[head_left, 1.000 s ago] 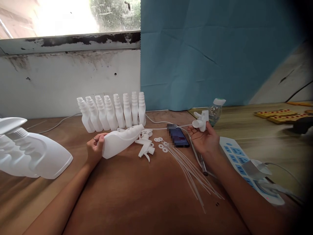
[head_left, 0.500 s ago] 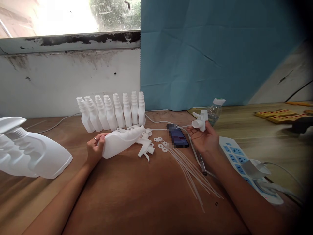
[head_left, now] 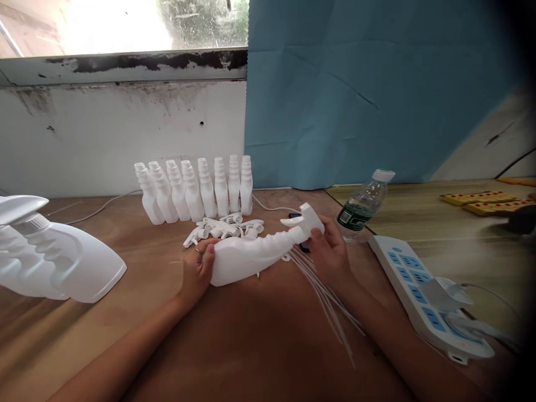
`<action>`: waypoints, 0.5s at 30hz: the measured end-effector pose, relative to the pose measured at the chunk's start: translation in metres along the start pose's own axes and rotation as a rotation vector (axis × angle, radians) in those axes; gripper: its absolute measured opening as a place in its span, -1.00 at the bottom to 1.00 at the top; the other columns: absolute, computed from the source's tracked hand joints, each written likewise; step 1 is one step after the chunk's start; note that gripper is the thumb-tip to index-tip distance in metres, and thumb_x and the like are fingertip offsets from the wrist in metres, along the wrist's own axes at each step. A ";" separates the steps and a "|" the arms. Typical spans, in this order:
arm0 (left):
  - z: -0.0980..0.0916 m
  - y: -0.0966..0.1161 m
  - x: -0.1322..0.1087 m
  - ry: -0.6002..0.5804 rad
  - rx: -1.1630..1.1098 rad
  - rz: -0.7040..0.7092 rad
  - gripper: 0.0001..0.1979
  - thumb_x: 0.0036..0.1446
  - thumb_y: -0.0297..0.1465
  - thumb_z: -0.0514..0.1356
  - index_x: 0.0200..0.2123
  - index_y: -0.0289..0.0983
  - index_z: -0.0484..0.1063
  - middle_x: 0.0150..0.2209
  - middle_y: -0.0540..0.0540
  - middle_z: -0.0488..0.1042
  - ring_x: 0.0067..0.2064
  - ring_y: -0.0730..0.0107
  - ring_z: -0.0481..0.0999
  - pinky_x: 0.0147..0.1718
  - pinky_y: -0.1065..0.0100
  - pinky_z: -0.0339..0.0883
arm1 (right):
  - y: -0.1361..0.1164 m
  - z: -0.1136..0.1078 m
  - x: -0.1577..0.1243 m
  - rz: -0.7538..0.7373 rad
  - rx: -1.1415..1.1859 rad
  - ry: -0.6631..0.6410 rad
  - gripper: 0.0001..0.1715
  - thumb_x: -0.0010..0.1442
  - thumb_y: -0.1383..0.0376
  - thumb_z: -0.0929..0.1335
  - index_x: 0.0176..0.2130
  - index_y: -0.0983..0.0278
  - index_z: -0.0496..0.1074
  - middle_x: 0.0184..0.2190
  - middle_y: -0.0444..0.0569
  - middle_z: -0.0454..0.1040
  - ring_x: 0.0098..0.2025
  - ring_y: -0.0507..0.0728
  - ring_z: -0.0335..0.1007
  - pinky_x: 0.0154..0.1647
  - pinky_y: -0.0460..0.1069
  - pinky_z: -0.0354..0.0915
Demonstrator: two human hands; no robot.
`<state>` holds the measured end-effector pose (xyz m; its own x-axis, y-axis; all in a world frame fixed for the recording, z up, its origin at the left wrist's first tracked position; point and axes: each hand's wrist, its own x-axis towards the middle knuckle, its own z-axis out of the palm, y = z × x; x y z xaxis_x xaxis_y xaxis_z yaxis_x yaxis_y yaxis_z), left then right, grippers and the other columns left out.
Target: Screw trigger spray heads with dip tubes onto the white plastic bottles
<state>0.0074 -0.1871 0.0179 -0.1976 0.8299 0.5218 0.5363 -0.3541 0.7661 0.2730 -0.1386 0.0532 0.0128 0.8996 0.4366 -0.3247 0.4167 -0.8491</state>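
My left hand (head_left: pixel 196 271) grips the wide base of a white plastic spray bottle (head_left: pixel 251 255) that lies nearly level above the brown table (head_left: pixel 234 346). At the bottle's neck sits a white trigger sprayer head (head_left: pixel 305 219), and my right hand (head_left: pixel 329 254) is closed round that head and neck. Behind the bottle lies a small heap of loose white trigger heads (head_left: pixel 221 228). Thin white dip tubes (head_left: pixel 324 293) fan out on the table under my right wrist.
A row of several empty white bottles (head_left: pixel 195 188) stands by the wall. Finished sprayer bottles (head_left: pixel 54 259) lie at the far left. A clear water bottle (head_left: pixel 362 202), a white-and-blue power strip (head_left: pixel 419 287) with a plug, and a phone mostly hidden behind my right hand are on the right.
My right hand brought the sprayer head leftward onto the bottle's neck. My left hand shifted the bottle to the right and toward me. The camera view moved slightly.
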 end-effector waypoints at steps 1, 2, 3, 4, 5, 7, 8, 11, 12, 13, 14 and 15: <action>0.003 0.000 -0.003 -0.015 -0.028 -0.005 -0.60 0.34 -0.17 -0.06 -0.13 -0.27 0.47 -0.16 -0.15 0.56 -0.16 0.21 0.52 -0.18 0.26 0.38 | -0.005 0.004 0.002 -0.038 -0.006 0.008 -0.63 0.15 0.04 0.42 -0.11 0.13 0.36 -0.30 -0.09 0.53 -0.29 0.15 0.50 -0.32 0.02 0.44; 0.006 -0.001 -0.006 -0.048 -0.049 0.003 -0.60 0.34 -0.16 -0.06 -0.09 -0.28 0.44 -0.14 -0.17 0.54 -0.14 0.19 0.51 -0.18 0.25 0.38 | -0.011 0.009 0.006 -0.070 0.006 0.012 -0.64 0.16 0.04 0.41 -0.11 0.13 0.35 -0.32 -0.10 0.53 -0.30 0.15 0.50 -0.34 0.02 0.43; 0.008 -0.002 -0.009 -0.097 -0.062 0.022 -0.62 0.33 -0.15 -0.03 -0.04 -0.28 0.40 -0.11 -0.19 0.53 -0.13 0.18 0.51 -0.18 0.23 0.38 | -0.017 0.014 0.009 -0.093 0.038 0.008 -0.65 0.16 0.05 0.41 -0.12 0.12 0.34 -0.34 -0.11 0.52 -0.31 0.16 0.50 -0.36 0.02 0.43; 0.010 -0.003 -0.011 -0.163 -0.067 0.046 -0.62 0.30 -0.15 0.02 0.01 -0.28 0.35 -0.07 -0.20 0.50 -0.11 0.16 0.50 -0.17 0.21 0.39 | -0.023 0.021 0.014 -0.109 0.076 -0.003 -0.67 0.16 0.06 0.41 -0.14 0.12 0.33 -0.36 -0.13 0.51 -0.32 0.15 0.50 -0.36 0.02 0.43; 0.012 -0.003 -0.013 -0.239 -0.068 0.065 -0.59 0.27 -0.15 0.08 0.07 -0.27 0.29 -0.03 -0.22 0.48 -0.09 0.14 0.49 -0.15 0.20 0.40 | -0.029 0.028 0.018 -0.129 0.104 -0.017 -0.70 0.17 0.08 0.41 -0.16 0.12 0.31 -0.39 -0.14 0.50 -0.33 0.15 0.50 -0.37 0.02 0.43; 0.015 -0.002 -0.017 -0.358 -0.062 0.065 -0.46 0.19 -0.17 0.19 0.16 -0.24 0.16 0.05 -0.24 0.42 -0.04 0.10 0.47 -0.12 0.15 0.41 | -0.038 0.045 0.025 -0.127 0.146 -0.077 -0.74 0.19 0.11 0.40 -0.20 0.13 0.28 -0.42 -0.16 0.49 -0.36 0.14 0.50 -0.38 0.02 0.42; 0.016 -0.001 -0.018 -0.391 -0.059 0.051 -0.41 0.16 -0.17 0.22 0.18 -0.22 0.12 0.07 -0.24 0.40 -0.01 0.08 0.47 -0.10 0.13 0.41 | -0.041 0.054 0.028 -0.115 0.172 -0.114 -0.75 0.20 0.12 0.39 -0.20 0.13 0.27 -0.43 -0.16 0.50 -0.38 0.13 0.50 -0.39 0.02 0.42; 0.016 0.004 -0.021 -0.460 -0.056 0.021 -0.39 0.12 -0.18 0.26 0.17 -0.20 0.14 0.06 -0.23 0.41 0.01 0.03 0.46 -0.08 0.07 0.42 | -0.044 0.080 0.031 -0.031 0.245 -0.266 -0.75 0.21 0.13 0.38 -0.21 0.15 0.24 -0.45 -0.17 0.48 -0.44 0.10 0.48 -0.43 0.01 0.41; 0.015 0.005 -0.022 -0.489 -0.060 0.024 -0.40 0.11 -0.18 0.27 0.16 -0.19 0.16 0.04 -0.22 0.42 0.01 0.02 0.46 -0.08 0.06 0.42 | -0.043 0.087 0.030 0.000 0.260 -0.323 -0.74 0.21 0.14 0.38 -0.20 0.16 0.25 -0.46 -0.17 0.47 -0.46 0.09 0.47 -0.45 0.00 0.40; 0.014 0.005 -0.022 -0.517 -0.071 0.036 -0.41 0.11 -0.17 0.27 0.14 -0.19 0.17 0.03 -0.22 0.42 0.01 0.02 0.46 -0.07 0.05 0.42 | -0.042 0.094 0.029 0.028 0.269 -0.372 -0.75 0.22 0.15 0.39 -0.19 0.17 0.26 -0.47 -0.18 0.46 -0.48 0.07 0.45 -0.47 -0.02 0.39; 0.013 0.006 -0.022 -0.531 -0.086 0.065 -0.41 0.11 -0.17 0.27 0.14 -0.18 0.17 0.03 -0.22 0.41 0.01 0.03 0.46 -0.07 0.05 0.41 | -0.042 0.100 0.027 0.050 0.274 -0.412 -0.75 0.22 0.16 0.39 -0.18 0.17 0.27 -0.48 -0.19 0.44 -0.50 0.06 0.43 -0.48 -0.03 0.38; 0.011 0.007 -0.020 -0.525 -0.107 0.116 -0.41 0.11 -0.17 0.27 0.15 -0.17 0.15 0.04 -0.22 0.39 0.02 0.03 0.44 -0.05 0.05 0.41 | -0.041 0.104 0.024 0.068 0.278 -0.442 -0.76 0.23 0.16 0.39 -0.17 0.18 0.28 -0.50 -0.20 0.43 -0.51 0.04 0.41 -0.49 -0.04 0.37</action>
<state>0.0239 -0.2012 0.0085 0.3083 0.8768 0.3689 0.4385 -0.4751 0.7629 0.1882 -0.1477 0.1299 -0.3975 0.7576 0.5178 -0.5504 0.2547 -0.7951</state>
